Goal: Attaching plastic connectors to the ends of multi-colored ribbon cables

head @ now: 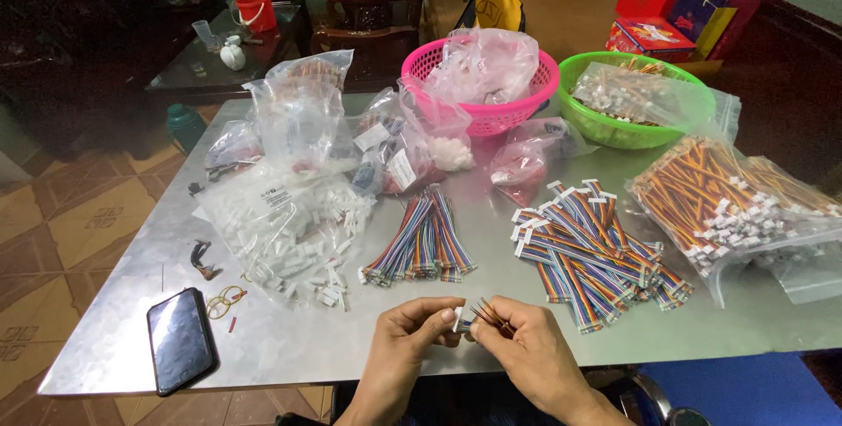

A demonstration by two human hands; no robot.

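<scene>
Holding a small white connector (457, 318) pinched in the left hand (405, 338) right at the near table (289, 347) edge, while the right hand (535, 351) pinches a short wire bundle (491, 315) whose loose ends point at that connector. Both hands nearly touch.

Just beyond them sit 2 heaps of rainbow ribbon cables: a bare bunch (423, 242) in the middle and finished ones with white plugs (596, 242) to the right. A bag of white housings (294, 233) lies to the left, with a black phone (180, 338) near the corner. Pink basket (478, 114) and green basket (631, 132) sit at the back.
</scene>
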